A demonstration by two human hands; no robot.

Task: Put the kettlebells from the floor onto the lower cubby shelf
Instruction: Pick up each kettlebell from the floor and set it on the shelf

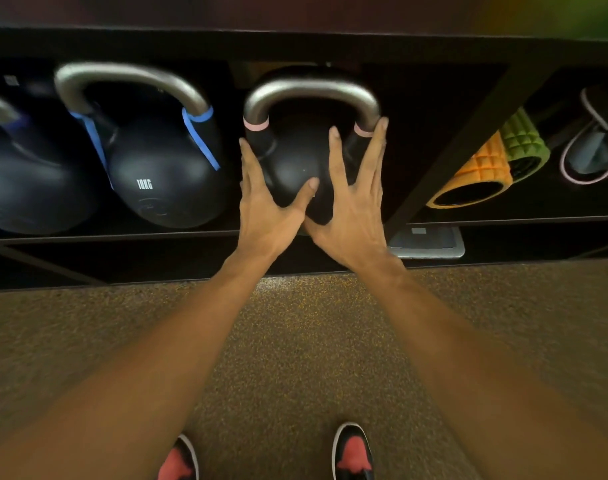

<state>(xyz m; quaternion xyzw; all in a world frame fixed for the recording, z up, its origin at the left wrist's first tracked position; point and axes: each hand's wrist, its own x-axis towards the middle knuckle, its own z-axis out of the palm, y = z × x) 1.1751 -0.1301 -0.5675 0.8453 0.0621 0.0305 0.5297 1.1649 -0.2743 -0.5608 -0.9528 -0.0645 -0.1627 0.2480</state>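
A black kettlebell (295, 157) with pink bands on its steel handle sits in the lower cubby shelf (139, 237), near the front edge. My left hand (266, 206) lies flat against its left front, fingers spread. My right hand (356, 199) presses on its right front, with fingertips reaching the handle's right leg. Neither hand wraps around the handle. To the left, a black 10KG kettlebell (164, 168) with blue bands stands in the same cubby. A third black kettlebell (21, 181) is partly cut off at the far left.
A black divider (465, 143) closes the cubby on the right. Beyond it lie an orange foam roller (479, 174), a green foam roller (524, 143) and another kettlebell handle (590, 140). A grey flat device (427, 242) lies below. Speckled brown floor (295, 341) and my shoes (352, 452) are below.
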